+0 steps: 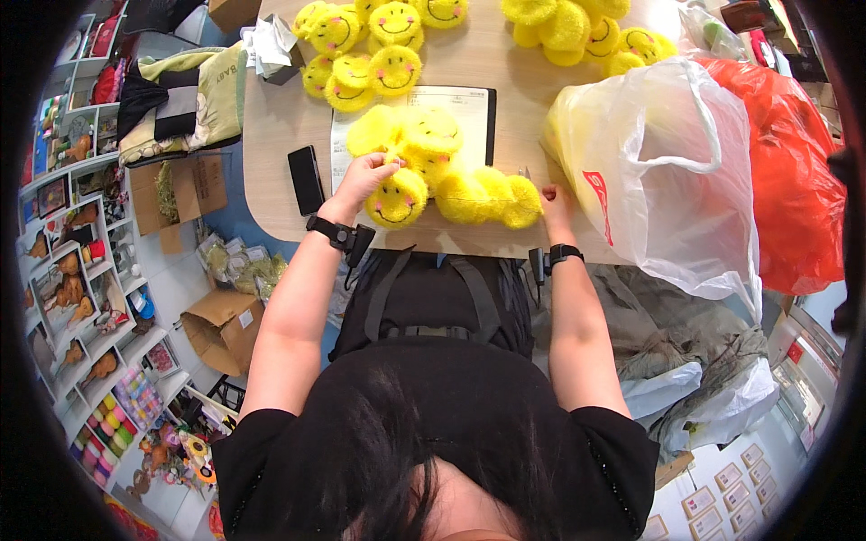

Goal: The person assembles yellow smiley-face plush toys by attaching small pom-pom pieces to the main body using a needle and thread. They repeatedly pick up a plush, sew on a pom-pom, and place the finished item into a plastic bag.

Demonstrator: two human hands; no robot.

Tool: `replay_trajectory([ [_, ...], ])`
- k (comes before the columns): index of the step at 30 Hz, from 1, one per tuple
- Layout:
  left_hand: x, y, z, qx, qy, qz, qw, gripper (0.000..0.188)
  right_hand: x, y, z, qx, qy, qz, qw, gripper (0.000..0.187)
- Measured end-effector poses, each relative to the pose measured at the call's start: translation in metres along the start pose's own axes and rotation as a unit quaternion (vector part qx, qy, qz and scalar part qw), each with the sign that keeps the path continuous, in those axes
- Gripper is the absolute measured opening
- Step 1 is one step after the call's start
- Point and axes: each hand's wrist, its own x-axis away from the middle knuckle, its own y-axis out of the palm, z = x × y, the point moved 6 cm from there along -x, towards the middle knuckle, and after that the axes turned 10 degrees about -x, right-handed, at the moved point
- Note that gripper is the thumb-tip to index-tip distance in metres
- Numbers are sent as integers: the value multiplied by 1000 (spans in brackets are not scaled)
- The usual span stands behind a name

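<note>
Cluster of yellow smiley plush toys (pixel 442 176) sits at the near table edge, dead centre in front of the person, partly on top of a clipboard with a paper sheet (pixel 451 104). The row's long axis runs roughly 9 to 3 o'clock, tilting a bit toward 4 at its right end. Left hand (pixel 363 176) is on the cluster's left end, fingers curled and pinching the fuzzy edge of one plush at about the 12 o'clock side of the face-up smiley (pixel 395 200). Right hand (pixel 553 203) rests at the 3 o'clock end, just beside the last plush; fingers look bent down on the table, touching or nearly touching it, cannot tell if anything is gripped. The plush lies between both hands, and the left is the one actually in contact, so nearer. Black phone (pixel 306 178) at 9 o'clock of the left hand, apart from it. More smiley plushes (pixel 370 50) at 12 o'clock, another pile (pixel 577 27) at 1. Clear-yellowish plastic bag (pixel 658 162) at 3 o'clock, red bag (pixel 794 171) beyond it. Wooden table (pixel 280 135) carries everything.
</note>
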Motion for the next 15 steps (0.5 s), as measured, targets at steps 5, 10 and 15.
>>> replay_trajectory([
  [5,3,-13,-7,-63,6,5,998,18,-3,7,-4,85,-29,-21,996,27],
  [10,2,-26,-16,-52,-6,52,997,26,-6,3,11,84,-29,-47,995,28],
  [15,1,-34,-23,-21,-19,69,997,40,1,-21,19,103,-37,-22,994,30],
])
